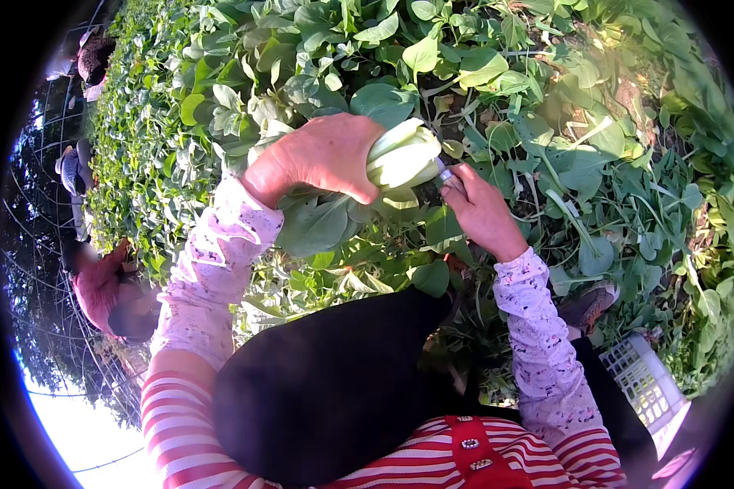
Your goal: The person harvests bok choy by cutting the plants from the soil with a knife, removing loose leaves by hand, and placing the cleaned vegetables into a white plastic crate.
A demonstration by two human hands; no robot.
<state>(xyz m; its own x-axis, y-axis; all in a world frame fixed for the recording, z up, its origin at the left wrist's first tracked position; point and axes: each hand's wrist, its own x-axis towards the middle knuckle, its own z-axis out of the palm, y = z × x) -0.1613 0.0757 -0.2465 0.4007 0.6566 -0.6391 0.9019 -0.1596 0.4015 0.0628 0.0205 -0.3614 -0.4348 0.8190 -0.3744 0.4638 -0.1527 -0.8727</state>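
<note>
My left hand [318,158] is wrapped around a leafy green vegetable, probably bok choy, with its pale stalk base [405,154] pointing right. Its broad dark leaves [315,221] hang below and behind that hand. In my right hand [480,211] is the handle of a knife [445,173]. The metal near the handle touches or nearly touches the stalk base, and most of the blade is hidden behind it. Both forearms wear printed sleeves, the left sleeve [220,244] and the right sleeve [535,342].
Dense leafy plants [177,116] grow ahead and left. Cut leaves and stems [572,214] litter the ground at right. A white plastic crate [639,379] stands beside my leg at lower right. One person [101,293] bends over the crop at left; others [76,168] are farther off.
</note>
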